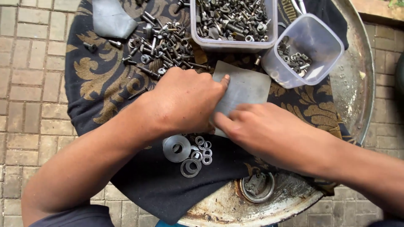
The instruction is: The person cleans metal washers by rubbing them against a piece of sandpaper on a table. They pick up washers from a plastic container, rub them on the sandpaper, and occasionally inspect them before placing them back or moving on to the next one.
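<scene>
A flat grey metal sheet (246, 86) is pinched by the left hand (185, 103) and right hand (263, 130); washers (189, 153) lie just below both grips.

Even, diffuse daylight from above; shadows are soft and short beneath the forearms. Mild glare marks the round rusted metal tray (357, 80) and the clear plastic tub (313, 42). Focus is sharp centrally; slight wide-angle bending appears toward the frame edges.

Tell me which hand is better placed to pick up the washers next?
Probably the left hand: the washers lie directly beneath it, while the right hand rests farther right on the grey metal sheet.
</scene>
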